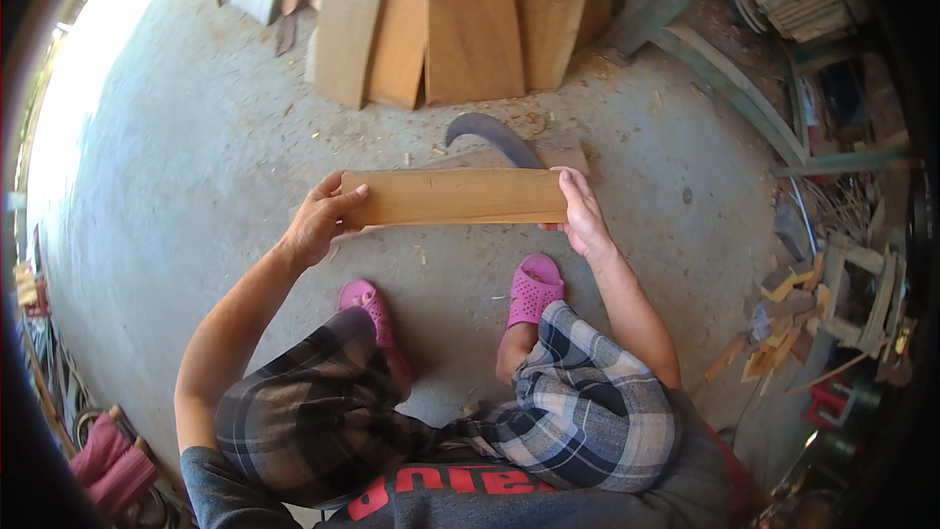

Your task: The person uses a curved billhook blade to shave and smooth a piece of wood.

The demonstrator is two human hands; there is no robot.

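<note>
A short, flat wooden board (pixel 455 197) is held level across the middle of the view. My left hand (pixel 321 214) grips its left end, thumb on the upper face and fingers beneath. At the right end my right hand (pixel 582 214) is closed round the edge, its fingers partly hidden behind the wood. Just beyond the board, a dark curved blade (pixel 497 135) like a sickle's rests on or against a wooden piece (pixel 561 152) on the floor. Its handle is hidden by the board and my right hand.
Several large planks (pixel 475 24) lean together at the far side. Wood shavings lie on the concrete floor (pixel 196 176). A pile of wood offcuts (pixel 783 323) and a greenish frame (pixel 729 88) stand at the right. My feet wear pink sandals (pixel 537 289). Pink cloth (pixel 110 465) lies at the lower left.
</note>
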